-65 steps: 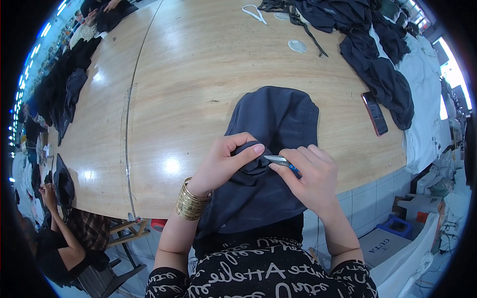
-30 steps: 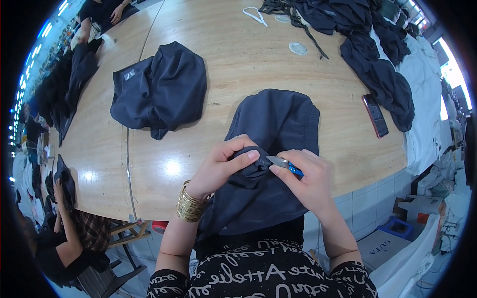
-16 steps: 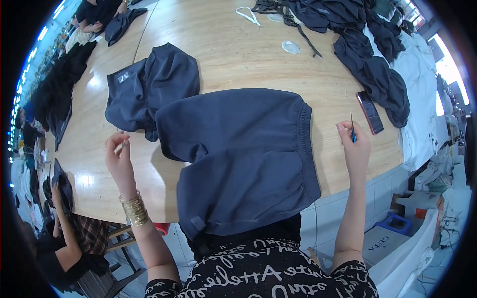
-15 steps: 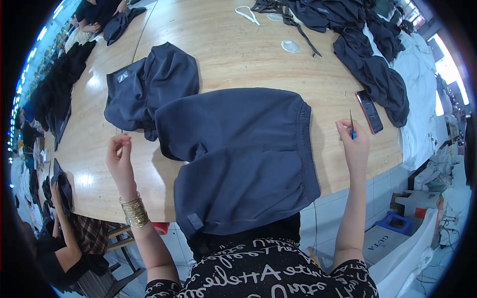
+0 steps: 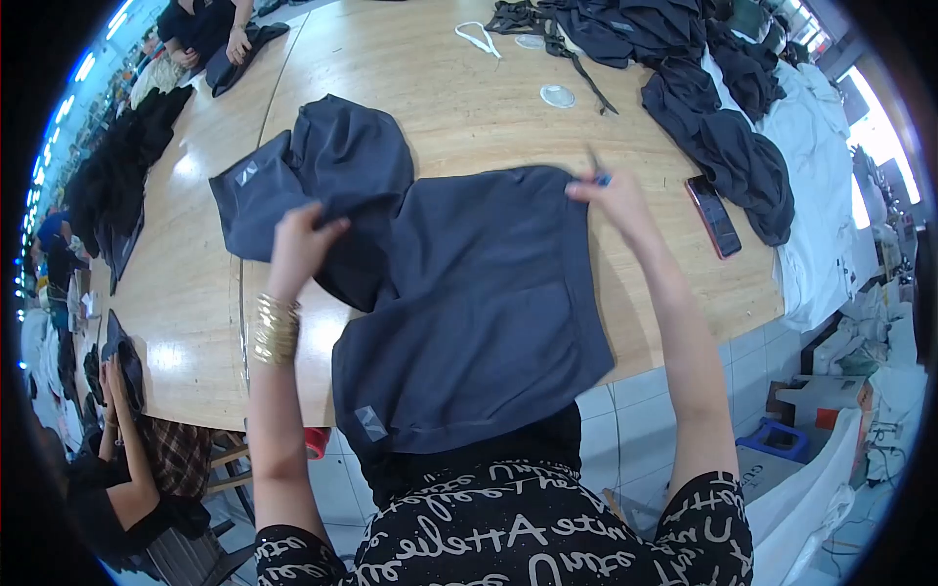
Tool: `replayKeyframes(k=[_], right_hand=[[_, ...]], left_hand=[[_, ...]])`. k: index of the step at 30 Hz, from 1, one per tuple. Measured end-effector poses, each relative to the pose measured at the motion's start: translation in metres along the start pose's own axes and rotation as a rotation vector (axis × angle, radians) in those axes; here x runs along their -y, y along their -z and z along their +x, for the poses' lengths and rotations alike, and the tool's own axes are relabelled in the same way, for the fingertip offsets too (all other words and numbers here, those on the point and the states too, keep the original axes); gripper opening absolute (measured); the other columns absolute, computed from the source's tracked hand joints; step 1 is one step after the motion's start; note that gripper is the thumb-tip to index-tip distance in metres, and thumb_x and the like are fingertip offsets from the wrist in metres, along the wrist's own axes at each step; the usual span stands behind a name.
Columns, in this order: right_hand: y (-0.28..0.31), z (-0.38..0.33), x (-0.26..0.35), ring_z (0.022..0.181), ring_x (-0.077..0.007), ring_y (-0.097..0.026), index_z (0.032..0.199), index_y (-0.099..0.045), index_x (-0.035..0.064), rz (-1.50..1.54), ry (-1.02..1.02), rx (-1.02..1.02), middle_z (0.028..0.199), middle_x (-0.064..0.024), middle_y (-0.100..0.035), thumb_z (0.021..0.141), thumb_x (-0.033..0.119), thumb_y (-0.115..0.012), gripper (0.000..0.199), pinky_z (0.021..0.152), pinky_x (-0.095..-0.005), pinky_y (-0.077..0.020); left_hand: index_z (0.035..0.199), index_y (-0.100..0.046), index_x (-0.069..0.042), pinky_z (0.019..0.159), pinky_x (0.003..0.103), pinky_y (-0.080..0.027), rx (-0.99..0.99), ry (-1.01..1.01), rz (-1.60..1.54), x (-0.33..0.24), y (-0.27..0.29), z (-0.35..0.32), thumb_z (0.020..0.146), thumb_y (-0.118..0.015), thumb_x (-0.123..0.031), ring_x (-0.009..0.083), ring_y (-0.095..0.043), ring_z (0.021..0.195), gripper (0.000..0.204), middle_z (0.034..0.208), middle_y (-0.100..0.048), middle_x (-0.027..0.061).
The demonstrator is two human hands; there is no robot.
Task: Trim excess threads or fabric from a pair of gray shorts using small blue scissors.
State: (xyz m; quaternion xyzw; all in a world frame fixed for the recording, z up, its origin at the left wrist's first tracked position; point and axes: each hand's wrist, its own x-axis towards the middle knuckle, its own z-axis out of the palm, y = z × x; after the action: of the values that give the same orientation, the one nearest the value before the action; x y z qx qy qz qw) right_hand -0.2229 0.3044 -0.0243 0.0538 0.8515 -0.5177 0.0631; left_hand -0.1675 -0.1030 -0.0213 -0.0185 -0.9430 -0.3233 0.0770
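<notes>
Navy woven fabric forms the main workpiece: a pair of shorts laid flat directly in front of the person, between and slightly nearer than the two hands. Orientation: the waist-to-hem axis runs across the body, with the waistband at the right and the leg openings at the left; a pale patch marks the near left corner. The right hand is the nearer one, positioned at the far corner of the waistband, fingertips overlapping its edge; contact appears likely, though motion blur prevents confirmation. This hand also retains small blue-handled snips, blade directed away from the person. The left hand is at the left, over the second garment, with the thumb spread from curled fingers and nothing visible in the grip; whether it touches cloth cannot be told. The second garment lies at the far left, adjoining the shorts. Support surface: a pale wood-grain table; the near edge of the shorts reaches over its rim to the person's body. A phone rests at the right, beside a dark fabric pile. Surroundings: a workroom with tiled floor and co-workers seated at the left.
</notes>
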Motion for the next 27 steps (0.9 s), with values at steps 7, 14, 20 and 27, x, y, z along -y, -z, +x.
replayKeyframes(k=[7,14,20,27], right_hand=[[0.067,-0.079,0.123,0.074,-0.008,-0.052,0.095,-0.064,0.0004,0.292,0.616,-0.509,0.081,-0.0001,-0.06,0.073,0.012,-0.075,0.027,0.069,-0.0209,-0.0416],[-0.013,-0.152,0.07,0.063,-0.0169,-0.06,0.091,-0.064,0.0117,-0.382,0.934,-0.074,0.084,-0.0044,-0.061,0.065,0.003,-0.066,0.028,0.049,-0.0289,-0.0456],[-0.045,-0.185,0.018,0.067,-0.0199,-0.06,0.091,-0.058,0.0135,-0.577,0.763,0.378,0.088,-0.002,-0.057,0.068,0.004,-0.065,0.026,0.054,-0.0301,-0.0489],[-0.027,-0.15,0.043,0.068,-0.0206,-0.059,0.092,-0.06,0.0093,-0.471,0.545,-0.025,0.089,-0.0038,-0.059,0.07,-0.001,-0.064,0.025,0.057,-0.0296,-0.048]], left_hand=[[0.117,-0.057,-0.002,0.097,0.031,-0.039,-0.494,-0.086,-0.778,-0.022,0.116,0.023,0.089,-0.056,-0.016,0.0123,-0.052,0.109,0.031,0.116,-0.059,0.0071],[0.112,-0.057,0.0,0.091,0.03,-0.041,-0.442,0.228,-0.68,0.164,0.084,-0.046,0.088,-0.052,-0.011,0.015,-0.054,0.101,0.027,0.109,-0.06,0.0062],[0.115,-0.058,-0.008,0.093,0.032,-0.042,-0.223,0.171,-0.134,0.103,0.064,-0.076,0.088,-0.053,-0.006,0.021,-0.053,0.109,0.027,0.116,-0.058,0.0084],[0.108,-0.062,-0.009,0.077,0.026,-0.047,-0.168,0.146,-0.314,-0.003,0.024,-0.123,0.086,-0.058,-0.008,0.0138,-0.058,0.092,0.022,0.109,-0.059,0.0045]])
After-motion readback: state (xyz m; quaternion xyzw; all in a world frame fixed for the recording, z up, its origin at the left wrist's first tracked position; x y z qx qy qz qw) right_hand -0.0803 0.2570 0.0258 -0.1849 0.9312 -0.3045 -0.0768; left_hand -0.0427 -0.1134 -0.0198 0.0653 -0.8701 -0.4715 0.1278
